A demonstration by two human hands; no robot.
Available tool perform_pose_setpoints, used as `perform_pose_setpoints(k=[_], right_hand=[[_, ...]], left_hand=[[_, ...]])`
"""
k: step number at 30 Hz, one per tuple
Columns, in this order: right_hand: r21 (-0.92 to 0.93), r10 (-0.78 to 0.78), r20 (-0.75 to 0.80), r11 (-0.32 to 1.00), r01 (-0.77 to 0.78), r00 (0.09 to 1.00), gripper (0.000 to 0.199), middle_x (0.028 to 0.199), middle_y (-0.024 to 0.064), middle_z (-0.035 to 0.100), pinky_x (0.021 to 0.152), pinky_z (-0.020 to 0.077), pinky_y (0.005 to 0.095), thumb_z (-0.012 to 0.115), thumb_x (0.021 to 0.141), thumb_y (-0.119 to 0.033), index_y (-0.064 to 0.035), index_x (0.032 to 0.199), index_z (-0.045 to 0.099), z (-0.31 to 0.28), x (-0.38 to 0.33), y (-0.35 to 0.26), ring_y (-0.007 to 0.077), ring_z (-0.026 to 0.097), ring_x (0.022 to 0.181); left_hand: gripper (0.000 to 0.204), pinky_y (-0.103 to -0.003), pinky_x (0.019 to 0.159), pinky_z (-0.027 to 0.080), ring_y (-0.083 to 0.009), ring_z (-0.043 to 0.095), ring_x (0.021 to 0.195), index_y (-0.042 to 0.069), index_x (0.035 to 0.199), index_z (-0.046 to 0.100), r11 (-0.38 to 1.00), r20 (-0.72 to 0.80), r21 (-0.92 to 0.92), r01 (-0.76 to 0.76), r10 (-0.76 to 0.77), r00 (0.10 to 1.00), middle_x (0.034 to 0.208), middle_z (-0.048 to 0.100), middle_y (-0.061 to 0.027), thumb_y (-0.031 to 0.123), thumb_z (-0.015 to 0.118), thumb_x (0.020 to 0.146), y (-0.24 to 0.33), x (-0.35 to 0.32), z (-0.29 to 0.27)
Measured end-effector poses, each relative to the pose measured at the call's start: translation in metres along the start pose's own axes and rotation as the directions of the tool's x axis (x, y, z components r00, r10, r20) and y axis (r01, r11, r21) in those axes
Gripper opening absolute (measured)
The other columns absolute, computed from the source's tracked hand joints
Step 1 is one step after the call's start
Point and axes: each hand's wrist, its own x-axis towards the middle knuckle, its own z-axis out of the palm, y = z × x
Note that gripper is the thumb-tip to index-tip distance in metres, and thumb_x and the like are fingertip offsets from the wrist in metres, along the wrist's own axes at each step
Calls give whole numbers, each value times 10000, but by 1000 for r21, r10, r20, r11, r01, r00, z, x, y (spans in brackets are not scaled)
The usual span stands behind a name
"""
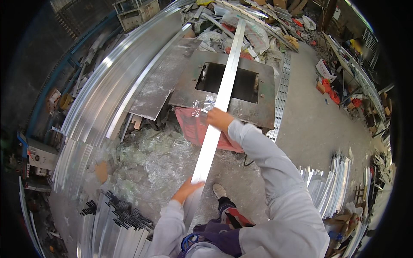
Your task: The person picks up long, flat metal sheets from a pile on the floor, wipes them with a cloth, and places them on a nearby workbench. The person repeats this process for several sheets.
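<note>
A long, straight silver metal profile (230, 71) runs from near my body up across a rusty steel plate (264, 109). Its far part passes over the dark rectangular opening (245, 88) in that plate. My right hand (220, 119) is wrapped over the profile just at the plate's near edge. Scraps of clear plastic film (208, 104) lie beside those fingers. Closer to me, my left hand (188, 190) grips the profile's left side, with its thumb on top and its other fingers mostly hidden. A pink-red sheet (191, 127) hangs below the plate's near edge.
Long curved-looking metal profiles (120, 73) are stacked at left beside a flat grey sheet (163, 79). Crumpled clear film (150, 155) covers the floor. Bundled profiles stand at lower left (116, 219) and right (331, 185). A perforated metal strip (282, 94) lies right of the plate.
</note>
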Motion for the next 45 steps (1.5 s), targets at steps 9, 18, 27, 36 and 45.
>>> perform_pose_setpoints(k=[9,18,27,36,45], right_hand=[[-129,-34,189,990,60,981,135,1069,54,600,1063,356,395,597,821,-149,-150,937,665,1,14,17,245,527,1121],[283,-255,132,936,210,958,190,923,73,527,927,376,411,614,736,-160,-127,912,549,-10,-50,-299,247,532,969],[587,-223,-211,749,306,952,140,857,72,500,861,406,390,564,768,-215,-98,840,536,-78,-109,-533,237,518,893],[578,-276,-176,749,326,945,201,955,77,556,1027,391,432,566,774,-134,-106,973,566,-93,-71,-358,267,562,976],[-99,52,-220,992,-75,974,369,1111,122,562,1074,356,466,593,809,-102,-82,1176,558,-57,-15,-31,291,528,1115]], left_hand=[[732,-347,901,476,-244,617,1047,-33,1295,521,996,-43,-57,-68,66,997,1161,645,-172,415,776,777,-17,26,18],[904,-306,1069,346,-216,488,1259,8,1436,411,719,68,-486,496,-535,842,1410,499,-123,740,286,922,-192,-239,0],[814,-299,980,377,-192,504,1160,9,1338,487,756,-159,-237,610,-649,744,1277,544,-104,694,287,946,-318,-400,20],[669,-284,843,440,-155,549,990,29,1221,576,733,129,-137,666,-653,746,1080,618,-84,605,322,994,-274,-293,-32],[787,-356,1024,378,-246,528,1214,-52,1317,535,972,-39,164,170,-166,985,1304,577,-182,622,493,911,84,-1,-5]])
